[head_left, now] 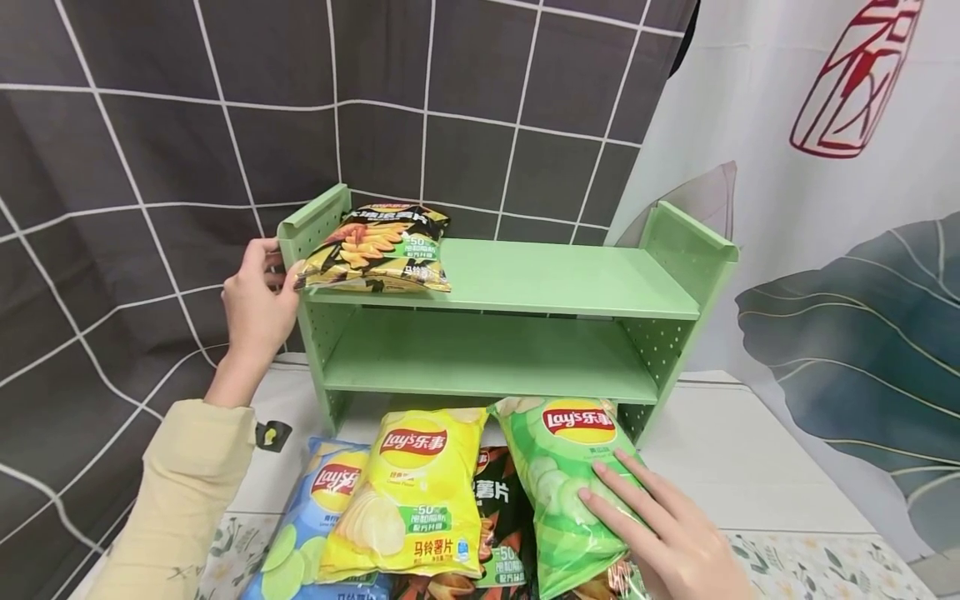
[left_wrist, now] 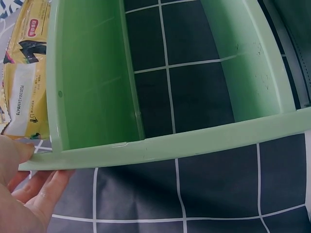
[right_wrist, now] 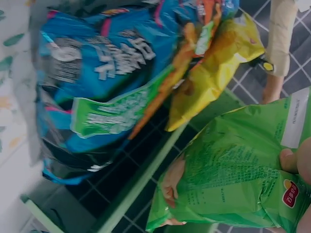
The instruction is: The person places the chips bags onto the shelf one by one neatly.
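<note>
My left hand [head_left: 258,308] grips the left side panel of a green two-tier shelf [head_left: 555,267]. In the left wrist view, its thumb lies on the inner side and its fingers on the outer side. Next to the thumb, a black-and-gold bag of chips [head_left: 386,250] lies on the top tier against that panel. My right hand [head_left: 675,533] holds a green bag of chips [head_left: 558,483] in front of the shelf, fingers extended over its printed front. The right wrist view shows the thumb [right_wrist: 289,160] on the bag's back.
A yellow bag of chips [head_left: 405,492] overlaps a blue bag [head_left: 300,542] below the shelf. A black bag [head_left: 498,517] shows between the yellow and green ones. The right wrist view has a blue-and-black bag [right_wrist: 97,73]. Behind hangs a dark checked cloth [head_left: 480,83].
</note>
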### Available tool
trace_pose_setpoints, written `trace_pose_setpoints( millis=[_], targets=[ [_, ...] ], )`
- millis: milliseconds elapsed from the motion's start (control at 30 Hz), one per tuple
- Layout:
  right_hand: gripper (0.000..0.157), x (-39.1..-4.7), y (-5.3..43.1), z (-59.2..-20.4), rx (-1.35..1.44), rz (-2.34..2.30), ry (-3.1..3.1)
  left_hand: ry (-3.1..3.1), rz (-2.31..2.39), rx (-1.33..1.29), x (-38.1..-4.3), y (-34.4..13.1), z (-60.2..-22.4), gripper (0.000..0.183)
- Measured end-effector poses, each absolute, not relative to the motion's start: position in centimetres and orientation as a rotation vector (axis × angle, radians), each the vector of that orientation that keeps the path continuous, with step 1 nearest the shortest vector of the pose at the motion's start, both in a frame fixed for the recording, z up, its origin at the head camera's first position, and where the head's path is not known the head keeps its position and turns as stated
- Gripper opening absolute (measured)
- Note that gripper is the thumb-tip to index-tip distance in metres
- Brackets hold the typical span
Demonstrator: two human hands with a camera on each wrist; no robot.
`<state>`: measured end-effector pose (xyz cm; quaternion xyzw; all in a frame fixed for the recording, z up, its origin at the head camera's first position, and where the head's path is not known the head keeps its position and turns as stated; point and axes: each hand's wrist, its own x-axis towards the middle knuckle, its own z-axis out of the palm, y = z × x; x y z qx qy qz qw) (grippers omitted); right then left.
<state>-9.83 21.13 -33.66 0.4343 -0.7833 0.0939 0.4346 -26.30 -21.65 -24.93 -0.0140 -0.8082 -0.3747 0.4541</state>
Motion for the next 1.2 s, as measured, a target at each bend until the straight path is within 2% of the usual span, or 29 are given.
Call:
trace_pose_setpoints(
  millis=[267,700,867,1200],
  targets=[
    [0.052,-8.6,20.5,-30.9,1.089,0.180,-1.832,-1.996,-0.923,-0.034,-26.3,-21.6,-24.9,0.030],
    [0.034,-8.3,20.2,-27.9,1.063,0.263,-1.671,-2.000,-0.925,-0.035,-26.2,-21.7,-24.9,0.031],
    [0.032,-9.4,19.4,-26.8,1.054,0.293,-1.571,-1.998,-0.926,-0.029,-26.2,-21.7,-24.9,0.030],
    [0.037,-13.1,18.0,-25.2,0.981,0.172,-1.483,-1.998,-0.925,-0.034,-26.2,-21.7,-24.8,0.030]
  ],
)
